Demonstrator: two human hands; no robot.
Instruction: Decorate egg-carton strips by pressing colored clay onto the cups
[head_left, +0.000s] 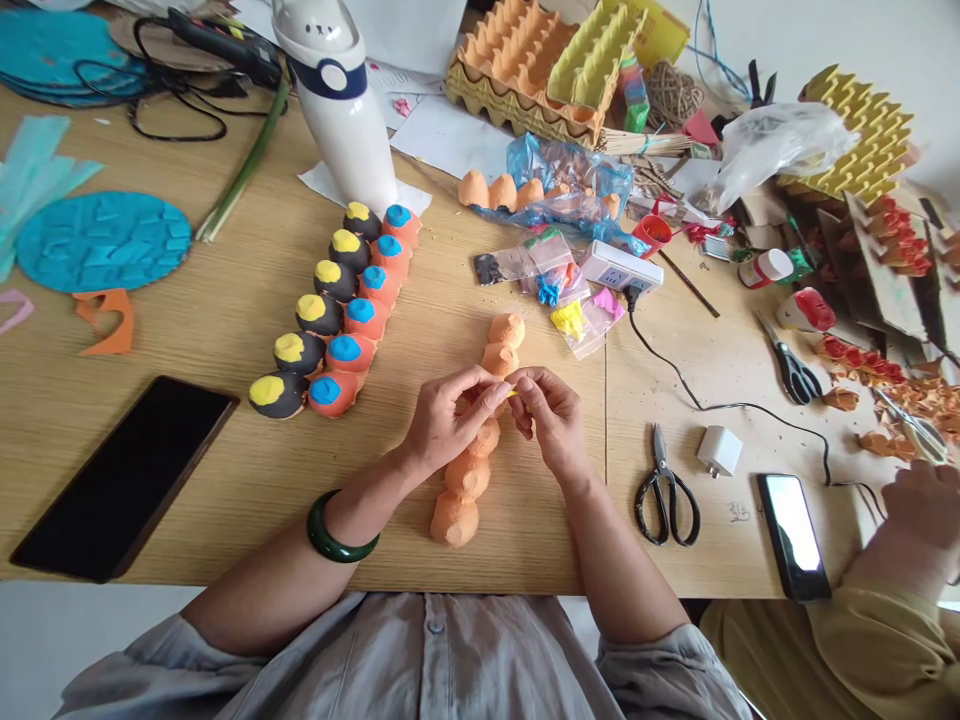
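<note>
My left hand (pixel 448 412) and my right hand (pixel 550 415) meet above a row of orange egg-carton cups (pixel 470 470) lying on the wooden table (pixel 225 300). Both pinch together at a tiny yellow bit, too small to name. A green bangle (pixel 335 533) circles my left wrist. To the left lie two painted rows: black cups with yellow tops (pixel 319 315) and orange cups with blue tops (pixel 361 318). Small bags of coloured clay (pixel 570 300) lie just beyond my hands.
A black phone (pixel 124 478) lies at front left, black scissors (pixel 664 490), a white charger (pixel 718 450) and a lit phone (pixel 791 535) at right. A white bottle (pixel 337 100), egg trays (pixel 540 60) and a power strip (pixel 621 268) stand behind. Another person's hand (pixel 919 520) rests at far right.
</note>
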